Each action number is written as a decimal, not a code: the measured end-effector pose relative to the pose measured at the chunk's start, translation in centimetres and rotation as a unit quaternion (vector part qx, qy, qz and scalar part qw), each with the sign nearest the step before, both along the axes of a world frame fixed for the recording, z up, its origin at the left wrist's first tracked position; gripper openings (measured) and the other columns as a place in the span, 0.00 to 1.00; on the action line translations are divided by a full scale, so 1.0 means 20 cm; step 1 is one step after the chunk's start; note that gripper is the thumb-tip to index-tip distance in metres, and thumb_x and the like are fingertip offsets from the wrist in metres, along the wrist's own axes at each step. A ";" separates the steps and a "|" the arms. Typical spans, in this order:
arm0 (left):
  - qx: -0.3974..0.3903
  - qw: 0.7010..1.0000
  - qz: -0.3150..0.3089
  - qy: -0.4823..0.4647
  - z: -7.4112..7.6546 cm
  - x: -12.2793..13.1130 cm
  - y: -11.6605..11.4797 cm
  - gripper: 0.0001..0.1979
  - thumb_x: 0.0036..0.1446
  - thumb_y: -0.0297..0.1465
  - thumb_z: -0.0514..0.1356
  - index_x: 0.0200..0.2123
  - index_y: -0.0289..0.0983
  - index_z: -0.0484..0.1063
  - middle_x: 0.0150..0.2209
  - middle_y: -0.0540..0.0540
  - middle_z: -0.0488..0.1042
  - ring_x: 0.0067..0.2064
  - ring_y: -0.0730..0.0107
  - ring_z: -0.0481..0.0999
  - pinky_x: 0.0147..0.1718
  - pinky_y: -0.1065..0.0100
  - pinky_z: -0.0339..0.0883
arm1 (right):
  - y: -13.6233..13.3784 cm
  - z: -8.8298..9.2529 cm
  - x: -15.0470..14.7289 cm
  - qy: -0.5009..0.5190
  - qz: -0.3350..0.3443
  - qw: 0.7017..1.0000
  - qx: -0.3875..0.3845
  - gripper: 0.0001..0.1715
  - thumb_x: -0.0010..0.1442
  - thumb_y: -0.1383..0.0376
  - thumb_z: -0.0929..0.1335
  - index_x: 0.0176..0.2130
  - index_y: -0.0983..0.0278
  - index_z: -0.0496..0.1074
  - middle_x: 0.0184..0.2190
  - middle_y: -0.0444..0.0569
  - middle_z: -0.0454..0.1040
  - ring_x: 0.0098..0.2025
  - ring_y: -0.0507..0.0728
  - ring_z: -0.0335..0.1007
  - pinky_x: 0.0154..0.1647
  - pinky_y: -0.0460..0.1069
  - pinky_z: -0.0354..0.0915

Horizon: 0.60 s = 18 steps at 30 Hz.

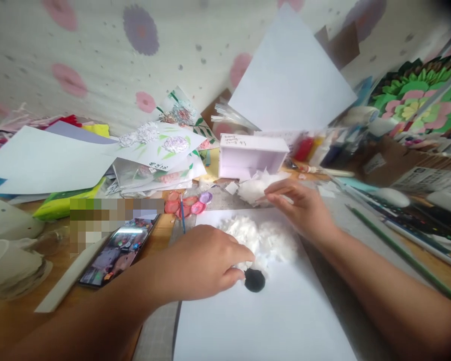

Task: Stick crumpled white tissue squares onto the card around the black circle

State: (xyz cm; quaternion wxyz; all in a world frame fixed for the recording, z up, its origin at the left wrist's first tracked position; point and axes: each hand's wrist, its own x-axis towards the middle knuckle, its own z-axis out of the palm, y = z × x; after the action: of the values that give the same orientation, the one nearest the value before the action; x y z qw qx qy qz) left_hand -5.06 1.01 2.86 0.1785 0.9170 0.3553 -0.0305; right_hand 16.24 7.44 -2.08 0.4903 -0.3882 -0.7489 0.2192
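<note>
A white sheet (263,326) lies on a grey mat (156,326) over the tabletop (7,328). A cluster of fluff (272,241) covers the sheet's upper part, and a black disc (254,281) sits on the sheet just below it. The left hand (205,258) reaches in over the sheet's left edge, thumb and forefinger bent round a bit of fluff at the disc's upper left. The right hand (302,203) is over the sheet's upper right, its fingers at a loose heap (255,193) of the same white stuff beyond the sheet's far edge. Blur and the angle hide whether either hand's fingers are pinched tight on a tuft or only touching, so I cannot tell.

The work looks partway along: disc and fluff are on the sheet, the fluff sits mostly above the disc rather than around it, and the heap has not been used up. Left of the sheet lies a phone (116,255); beyond it stands a box (253,143); to its right lies a green pencil (398,245).
</note>
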 end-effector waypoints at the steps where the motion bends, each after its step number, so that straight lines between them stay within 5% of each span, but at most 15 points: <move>1: 0.005 1.000 0.003 0.005 0.00 0.00 0.00 0.05 0.54 0.29 0.54 0.26 0.38 0.66 0.24 0.54 0.70 0.28 0.73 0.69 0.26 0.73 0.53 | 0.01 -0.01 0.00 -0.014 0.001 1.000 0.014 0.06 0.56 0.66 0.68 0.27 0.63 0.71 0.32 0.48 0.74 0.35 0.54 0.71 0.39 0.49 0.64; 18: 0.030 0.999 0.018 -0.001 -0.02 -0.01 0.00 0.10 0.55 0.31 0.54 0.23 0.37 0.60 0.23 0.56 0.67 0.27 0.75 0.66 0.25 0.71 0.47 | 0.08 -0.08 -0.01 -0.098 -0.100 0.990 0.010 0.06 0.58 0.67 0.65 0.30 0.63 0.70 0.32 0.45 0.74 0.33 0.53 0.70 0.35 0.48 0.62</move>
State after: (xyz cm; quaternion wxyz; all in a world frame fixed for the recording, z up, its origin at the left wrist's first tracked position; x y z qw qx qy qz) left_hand -5.25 1.09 2.45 0.1519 0.9154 0.3724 -0.0159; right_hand 15.96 9.10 -3.63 0.4378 -0.4759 -0.7530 0.1220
